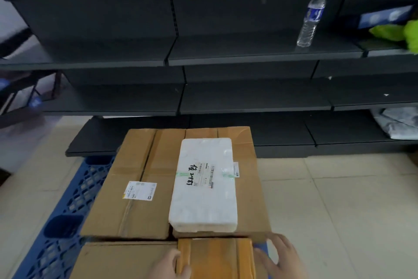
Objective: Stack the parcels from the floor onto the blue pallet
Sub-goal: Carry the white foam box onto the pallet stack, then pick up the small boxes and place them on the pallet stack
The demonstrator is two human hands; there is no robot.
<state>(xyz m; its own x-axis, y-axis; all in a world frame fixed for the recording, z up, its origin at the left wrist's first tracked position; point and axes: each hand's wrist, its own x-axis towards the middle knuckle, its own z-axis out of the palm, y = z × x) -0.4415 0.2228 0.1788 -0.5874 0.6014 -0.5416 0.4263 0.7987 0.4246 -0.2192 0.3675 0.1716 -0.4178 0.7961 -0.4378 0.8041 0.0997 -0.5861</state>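
Several cardboard parcels [140, 188] stacked on blue pallet [67, 206], beige tile floor [350, 211], dark shelving [248, 52] behind. White foam box [203, 186] atop. Left hand [168, 265], right hand [282, 256] clasping small orange-taped parcel [216, 258].

My parcels [135, 188]: matt brown cardboard | top parcel [203, 188]: white foam, glossy tape | pallet [74, 199]: blue moulded plastic | shelving [248, 52]: dark matt metal

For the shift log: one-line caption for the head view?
Both hands, left and right, set a small tape-wrapped brown parcel against cardboard boxes on the blue plastic pallet.
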